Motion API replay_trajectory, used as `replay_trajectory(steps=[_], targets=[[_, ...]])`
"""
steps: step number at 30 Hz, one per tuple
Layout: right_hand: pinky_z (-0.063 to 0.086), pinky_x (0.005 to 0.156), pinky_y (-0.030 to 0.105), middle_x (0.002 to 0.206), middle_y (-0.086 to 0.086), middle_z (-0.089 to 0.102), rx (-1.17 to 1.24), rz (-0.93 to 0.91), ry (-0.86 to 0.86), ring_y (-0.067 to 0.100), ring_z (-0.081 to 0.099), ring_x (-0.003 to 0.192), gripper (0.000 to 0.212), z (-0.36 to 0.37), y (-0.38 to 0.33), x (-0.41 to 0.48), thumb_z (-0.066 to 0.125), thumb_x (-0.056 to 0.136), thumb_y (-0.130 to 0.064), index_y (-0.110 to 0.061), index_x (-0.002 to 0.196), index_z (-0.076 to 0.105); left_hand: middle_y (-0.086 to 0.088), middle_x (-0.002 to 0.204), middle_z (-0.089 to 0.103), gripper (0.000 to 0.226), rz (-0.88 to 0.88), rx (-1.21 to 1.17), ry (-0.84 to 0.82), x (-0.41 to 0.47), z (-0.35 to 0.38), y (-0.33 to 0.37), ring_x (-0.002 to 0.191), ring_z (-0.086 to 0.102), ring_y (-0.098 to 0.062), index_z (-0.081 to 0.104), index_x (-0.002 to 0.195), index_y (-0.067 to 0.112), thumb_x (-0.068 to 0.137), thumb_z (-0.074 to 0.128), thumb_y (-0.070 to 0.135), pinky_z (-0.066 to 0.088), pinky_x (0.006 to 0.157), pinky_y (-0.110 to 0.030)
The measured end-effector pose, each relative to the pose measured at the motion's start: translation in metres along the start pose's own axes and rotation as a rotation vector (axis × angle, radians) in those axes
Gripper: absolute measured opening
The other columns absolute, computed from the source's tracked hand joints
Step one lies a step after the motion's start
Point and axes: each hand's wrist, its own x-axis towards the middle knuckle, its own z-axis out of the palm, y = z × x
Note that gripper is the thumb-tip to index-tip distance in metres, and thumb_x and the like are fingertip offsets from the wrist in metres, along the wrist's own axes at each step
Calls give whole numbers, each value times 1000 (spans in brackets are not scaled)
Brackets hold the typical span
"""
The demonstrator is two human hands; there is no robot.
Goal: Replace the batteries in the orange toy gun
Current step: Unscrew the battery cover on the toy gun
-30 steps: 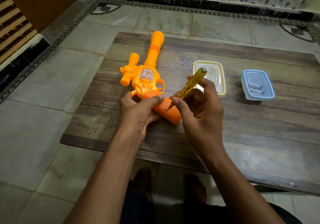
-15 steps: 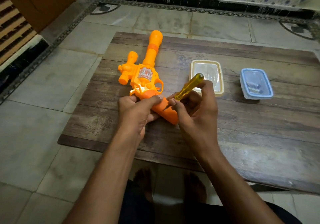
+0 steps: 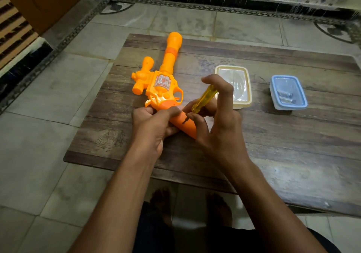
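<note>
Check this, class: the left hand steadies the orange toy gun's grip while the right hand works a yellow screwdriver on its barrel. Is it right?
No. The head view shows the right hand working the screwdriver on the toy gun's grip, not the barrel; the left hand does steady it.

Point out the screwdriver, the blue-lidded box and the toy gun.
screwdriver (image 3: pixel 204 99), head view, yellow handle.
blue-lidded box (image 3: pixel 284 82), head view, far part of lid.
toy gun (image 3: pixel 169 57), head view, barrel.

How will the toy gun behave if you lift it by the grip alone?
Probably light: the toy gun looks like moulded plastic. It may tip barrel-down, since the long barrel reaches far beyond the grip the left hand holds. Smooth plastic could be slippery.
</note>
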Motion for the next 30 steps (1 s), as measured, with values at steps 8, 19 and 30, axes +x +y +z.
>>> replay_trajectory(steps=[8, 19, 30], targets=[[56, 79, 34, 106, 10, 66, -135, -227, 204, 25, 68, 92, 32, -3, -5, 3, 73, 94, -3, 5, 123, 63, -25, 108, 75, 28, 8, 3, 2, -2, 0, 0, 98, 75, -38, 70, 104, -4, 79, 81, -1, 63, 66, -42], [59, 79, 42, 108, 6, 71, -34, -185, 85, 23, 73, 93, 36, -6, -11, 9, 67, 90, 9, 0, 124, 59, -28, 114, 72, 39, 2, -18, -23, -4, -1, 1, 106, 72, -44, 66, 118, -9, 81, 77, -4, 64, 68, -43], [55, 73, 39, 97, 16, 64, -121, -290, 127, 24, 66, 88, 21, -7, -7, 9, 72, 91, 7, 3, 111, 72, -27, 114, 73, 39, 9, -46, -30, -2, -1, -1, 105, 72, -43, 67, 117, -9, 81, 79, -2, 63, 67, -44]])
